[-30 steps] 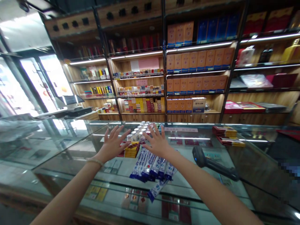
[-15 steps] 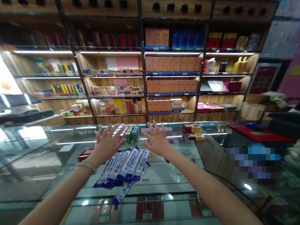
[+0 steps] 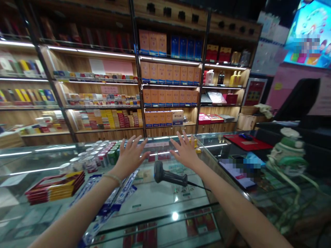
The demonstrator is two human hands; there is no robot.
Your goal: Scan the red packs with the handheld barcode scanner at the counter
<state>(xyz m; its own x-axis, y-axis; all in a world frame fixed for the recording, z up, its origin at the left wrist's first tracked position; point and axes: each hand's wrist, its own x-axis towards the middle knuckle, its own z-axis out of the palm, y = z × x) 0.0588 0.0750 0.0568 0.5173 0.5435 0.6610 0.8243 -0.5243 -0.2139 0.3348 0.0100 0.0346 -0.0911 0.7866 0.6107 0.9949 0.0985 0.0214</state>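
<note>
Glass counter (image 3: 155,203) runs across the near scene, with lit shelves (image 3: 103,103) of boxed goods on the far wall.

Both hands hang above the glass, released, fingers spread, gripping nothing. The left hand (image 3: 130,154) and right hand (image 3: 184,151) sit side by side with a gap between them, touching neither each other nor anything on the counter.

Over the last second the view has swung right, and what lies under the hands has changed with it. 1 second ago they hovered over a fan of blue packets (image 3: 123,194), with the scanner (image 3: 170,176) well off to the right. Now the scanner lies on the glass just near of the gap between the 2 hands, head to the left, handle to the right, its cable trailing off right. It is the closest thing to both hands, though neither touches it.

The packets now lie to the left, partly under the left forearm. Left of them sits a stack of red-and-yellow cartons (image 3: 55,186), and far of those a cluster of small cans (image 3: 99,156).

To the right, newly in view, a phone (image 3: 241,179) rests on the counter's right wing.
</note>
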